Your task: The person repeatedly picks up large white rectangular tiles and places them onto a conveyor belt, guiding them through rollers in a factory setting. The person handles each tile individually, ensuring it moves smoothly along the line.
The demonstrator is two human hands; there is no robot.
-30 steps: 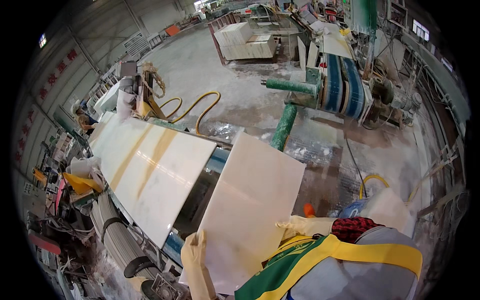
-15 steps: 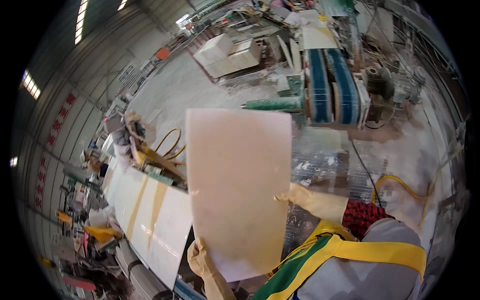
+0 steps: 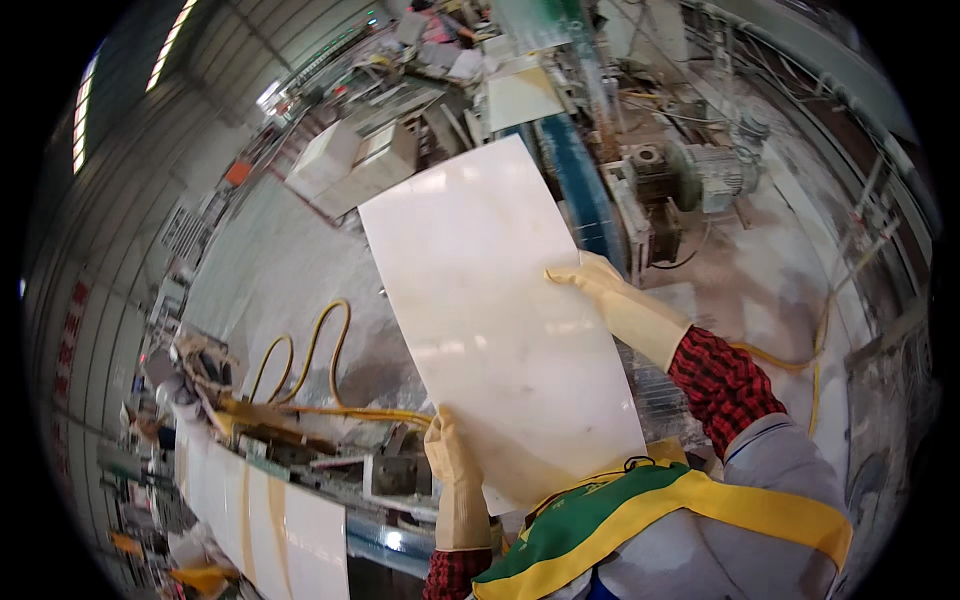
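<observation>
A large rectangular white stone slab [image 3: 500, 310], glossy with faint yellowish tints, is held up in front of me, tilted with its far end toward the left. My left hand [image 3: 455, 465], in a cream rubber glove, grips its left edge near the close end, thumb on top. On the right edge, about midway, my right hand [image 3: 605, 295] in a matching glove holds it the same way. The fingers beneath the slab are hidden. Red-and-black checked cuffs show above both gloves.
Beyond the slab runs a blue belt conveyor [image 3: 580, 190] with a motor [image 3: 715, 175] beside it. White slabs with tan stripes [image 3: 300, 530] lie on a line at lower left. A yellow hose [image 3: 335, 350] loops on the floor. Stone blocks [image 3: 350, 165] stand farther off.
The slab has swung from nearly straight to tilted, its far end moving left and away toward the conveyor. Both hands keep hold of it. My view has turned right.
</observation>
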